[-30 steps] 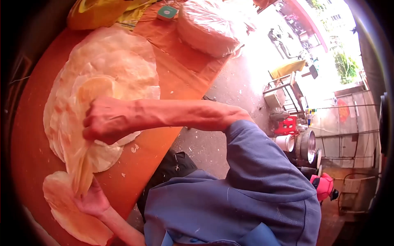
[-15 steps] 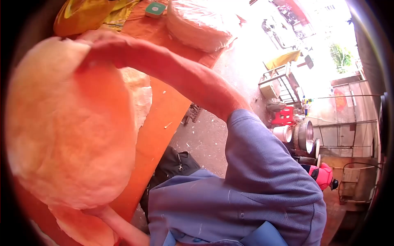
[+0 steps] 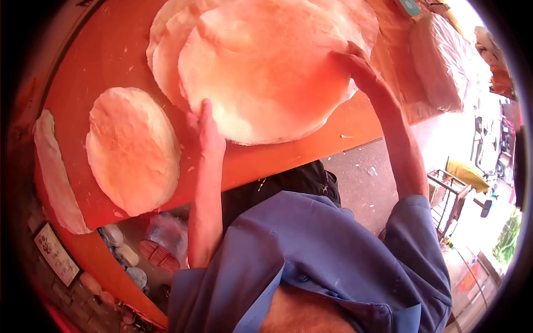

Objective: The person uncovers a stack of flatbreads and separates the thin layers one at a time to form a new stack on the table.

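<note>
A large flat round of dough (image 3: 261,72) lies over other sheets on the orange table (image 3: 244,161). Its near left edge is held by my left hand (image 3: 206,125), thumb on top and the other fingers partly hidden at the edge. At its right edge, my right hand (image 3: 355,62) grips the rim between thumb and fingers. To the left rests a smaller, thicker oval stack of dough (image 3: 133,150), touched by neither hand. A long narrow strip of dough (image 3: 58,172) lies at the table's far left.
A plastic-wrapped bundle (image 3: 438,64) sits at the table's right end, near a green box (image 3: 408,6). A black bag (image 3: 277,186) is below the front edge. Plastic bags (image 3: 166,238) lie under the left side, and a metal rack (image 3: 447,200) stands at right.
The view has swung toward the table. The large dough sheet, raised in front of me before, now lies flatter on the other sheets, with both hands still at its edges.
</note>
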### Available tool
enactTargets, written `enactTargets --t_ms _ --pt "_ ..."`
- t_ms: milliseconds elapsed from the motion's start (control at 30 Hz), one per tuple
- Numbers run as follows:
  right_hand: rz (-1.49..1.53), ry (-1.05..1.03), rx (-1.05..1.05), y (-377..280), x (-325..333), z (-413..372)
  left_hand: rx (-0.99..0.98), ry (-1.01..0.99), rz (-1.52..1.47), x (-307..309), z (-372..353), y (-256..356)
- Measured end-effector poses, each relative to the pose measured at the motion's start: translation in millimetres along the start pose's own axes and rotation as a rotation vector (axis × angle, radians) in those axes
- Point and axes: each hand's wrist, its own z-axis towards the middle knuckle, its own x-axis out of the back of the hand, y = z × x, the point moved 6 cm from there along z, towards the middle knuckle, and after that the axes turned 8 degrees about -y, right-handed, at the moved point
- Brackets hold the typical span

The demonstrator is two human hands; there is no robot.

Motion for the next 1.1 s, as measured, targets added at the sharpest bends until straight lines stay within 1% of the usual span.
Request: enactTargets --t_ms 33,67,100,133,167,200,233,267,333,400,467,500,533,567,600,633,667,700,733,800,833,867,900,933,967,1000,1033,1067,1100 --pt "0.072 -0.050 -0.020 1 -1 0 0.012 -0.012 0.025 2 1 -4" --pt "0.044 -0.027 -0.059 8 8 4 0.004 0.006 0.022 0 1 -2" --pt "0.019 -0.011 -0.098 17 19 8 -0.032 -0.047 -0.063 -9 -1 1" --pt "0.016 -0.009 0.012 6 22 4 -0.077 -0.088 -0.140 -15 -5 6" --pt "0.014 -0.048 0.020 -4 24 7 -0.046 -0.078 -0.101 -11 -4 7" --pt "0.090 0.003 0.141 -31 15 -5 -0.015 -0.060 -0.057 -4 -4 9" --pt "0.034 0.041 0.159 -44 19 -3 -0.045 -0.041 -0.006 -1 -5 17" --pt "0.029 0.047 0.170 -74 10 -12 -0.071 -0.031 0.041 -2 -6 30" --pt "-0.008 0.094 0.205 -105 13 -10 -0.129 -0.011 -0.031 -8 -17 77" --pt "-0.034 0.077 0.178 -143 -8 -13 -0.184 0.026 -0.093 9 -17 100" --pt "-0.055 0.075 0.197 -186 -46 -20 -0.276 -0.003 -0.090 26 -25 135" --pt "-0.045 0.027 0.240 -199 -66 -15 -0.304 -0.019 -0.149 46 -29 147" --pt "-0.033 -0.019 0.280 -212 -84 -13 -0.286 0.043 -0.130 69 -34 159" --pt "-0.008 -0.075 0.337 -226 -117 -15 -0.348 0.117 -0.173 89 -41 177" --pt "0.019 -0.127 0.393 -239 -146 -16 -0.332 0.111 -0.154 113 -48 193" --pt "0.072 -0.214 0.380 -239 -166 2 -0.387 0.122 -0.180 137 -54 209" --pt "0.126 -0.300 0.365 -233 -191 23 -0.393 0.203 -0.090 165 -61 223" --pt "0.126 -0.302 0.365 -230 -215 30 -0.452 0.243 -0.002 199 -62 230" --pt "0.139 -0.342 0.378 -228 -250 31 -0.387 0.258 -0.034 229 -67 229" --pt "0.166 -0.426 0.407 -216 -321 31 -0.380 0.265 -0.095 261 -79 233" --pt "0.210 -0.482 0.335 -192 -356 39 -0.378 0.270 -0.097 289 -77 225" --pt "0.252 -0.537 0.260 -165 -386 42 -0.310 0.347 -0.037 326 -74 205" --pt "0.102 -0.574 0.191 -142 -410 39 -0.241 0.423 0.022 361 -71 183" --pt "-0.049 -0.607 0.121 -122 -426 36 -0.237 0.425 0.019 391 -68 164" --pt "-0.052 -0.604 0.118 -108 -434 36 -0.162 0.420 0.086 416 -63 143" --pt "0.075 -0.574 0.135 -100 -438 36 -0.086 0.411 0.153 420 -58 137" --pt "0.199 -0.543 0.148 -92 -439 37 -0.066 0.472 0.144 430 -61 133" --pt "0.191 -0.533 0.136 -97 -437 31 -0.106 0.495 0.209 425 -72 148" --pt "0.175 -0.569 0.217 -113 -433 20 -0.144 0.506 0.272 417 -78 158"
